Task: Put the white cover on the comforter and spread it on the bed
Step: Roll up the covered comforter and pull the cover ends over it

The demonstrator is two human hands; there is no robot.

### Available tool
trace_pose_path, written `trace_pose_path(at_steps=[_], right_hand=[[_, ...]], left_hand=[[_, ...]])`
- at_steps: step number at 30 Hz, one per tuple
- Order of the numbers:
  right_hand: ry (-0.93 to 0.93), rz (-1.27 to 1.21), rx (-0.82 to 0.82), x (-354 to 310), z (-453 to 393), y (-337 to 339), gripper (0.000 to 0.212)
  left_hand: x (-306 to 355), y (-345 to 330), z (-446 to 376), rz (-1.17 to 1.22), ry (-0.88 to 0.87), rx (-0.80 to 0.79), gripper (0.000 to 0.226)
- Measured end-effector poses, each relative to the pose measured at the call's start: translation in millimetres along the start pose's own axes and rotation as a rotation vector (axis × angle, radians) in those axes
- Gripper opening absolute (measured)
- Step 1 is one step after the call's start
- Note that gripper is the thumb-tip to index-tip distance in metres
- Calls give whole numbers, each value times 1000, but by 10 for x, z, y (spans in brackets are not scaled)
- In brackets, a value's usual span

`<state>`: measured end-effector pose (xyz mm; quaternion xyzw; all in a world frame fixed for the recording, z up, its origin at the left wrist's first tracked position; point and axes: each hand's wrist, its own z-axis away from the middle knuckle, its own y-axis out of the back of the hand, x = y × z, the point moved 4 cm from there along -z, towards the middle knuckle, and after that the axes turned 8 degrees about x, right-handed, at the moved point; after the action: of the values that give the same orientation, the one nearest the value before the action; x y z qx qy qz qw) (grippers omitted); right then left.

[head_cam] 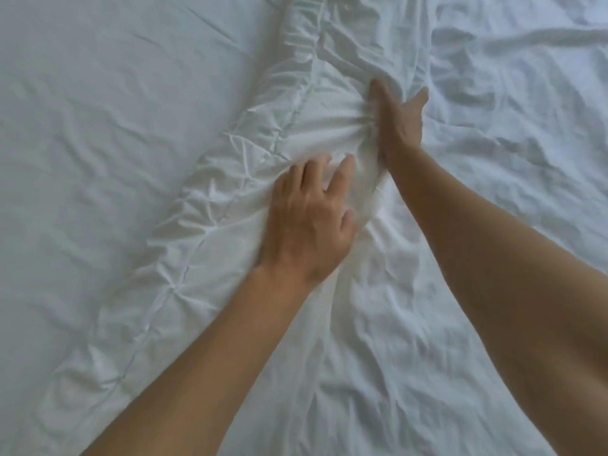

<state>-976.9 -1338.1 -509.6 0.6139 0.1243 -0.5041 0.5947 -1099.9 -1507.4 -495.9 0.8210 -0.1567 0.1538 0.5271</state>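
Both your hands work on the white cover [329, 120], bunched in a ridge along the middle of the bed.

The cover is thin, soft and light; I judge it will slide and crumple easily, so take it by the stitched seam edge [296, 110], where the cloth is firmer. Your left hand [309, 222] presses on the bunch with its fingers dug into the folds, and your right hand [399, 121] grasps gathered cloth just beyond it. The comforter itself I cannot tell apart from the cover. On the left lies the smoother bed sheet [98, 126], on the right more wrinkled white fabric [510, 126], which may get caught when you pull.
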Motion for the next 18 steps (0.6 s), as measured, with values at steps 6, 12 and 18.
trace_pose_path(at_steps=[6, 12, 18], right_hand=[[139, 357, -15, 167, -130, -24, 43], [-84, 35, -65, 321, 391, 75, 78], [-214, -285, -214, 972, 1940, 105, 79]], left_hand=[[-458, -447, 264, -52, 39, -163, 67], [-539, -459, 160, 20, 70, -206, 67], [-461, -191, 511, 75, 156, -147, 57]])
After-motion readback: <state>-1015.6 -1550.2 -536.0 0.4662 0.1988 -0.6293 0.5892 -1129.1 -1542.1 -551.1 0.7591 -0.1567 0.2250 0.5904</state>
